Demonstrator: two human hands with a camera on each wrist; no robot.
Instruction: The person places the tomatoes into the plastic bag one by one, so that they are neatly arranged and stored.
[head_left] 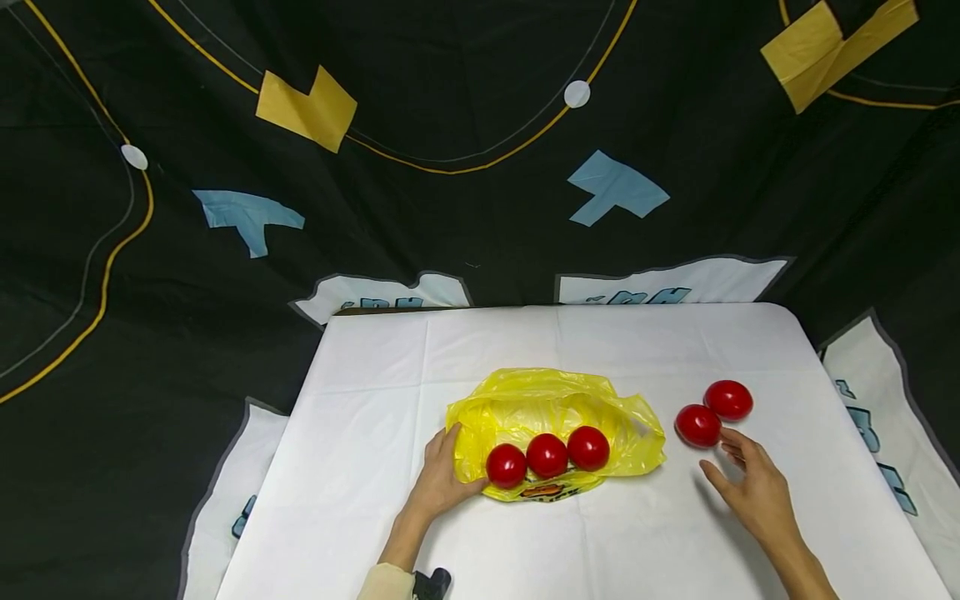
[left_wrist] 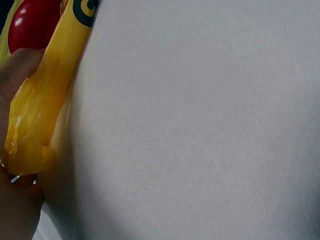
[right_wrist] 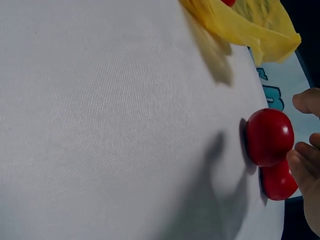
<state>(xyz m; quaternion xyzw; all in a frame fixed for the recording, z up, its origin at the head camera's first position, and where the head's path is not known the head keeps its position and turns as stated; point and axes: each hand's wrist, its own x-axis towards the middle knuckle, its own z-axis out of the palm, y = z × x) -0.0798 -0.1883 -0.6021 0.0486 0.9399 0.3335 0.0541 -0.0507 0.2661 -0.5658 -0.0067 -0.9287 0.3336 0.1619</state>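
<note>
Five glossy red rounded objects [head_left: 547,455] appear in the head view: three in a row inside the open yellow bag [head_left: 551,400], two outside it on the white surface [head_left: 375,433]. The row lies toward the bag's 6 o'clock rim, near a dark printed motif [head_left: 553,490]. The left grip [head_left: 441,481], at 8 o'clock of the bag, pinches its edge, thumb over the rim near the row's 9 o'clock member and fingers along the outside. The outer pair [head_left: 698,426], at 3 o'clock of the bag, lies close together, the farther object at 2 o'clock of the nearer. The right grip [head_left: 756,487], at 5 o'clock of the nearer object, is spread, thumb apart from the fingers; its fingertips reach that object's side, though whether they touch it cannot be told. At 12 o'clock, beyond the surface, hangs a dark cloth [head_left: 465,225] bearing yellow patches [head_left: 307,112] and blue patches [head_left: 618,185].
</note>
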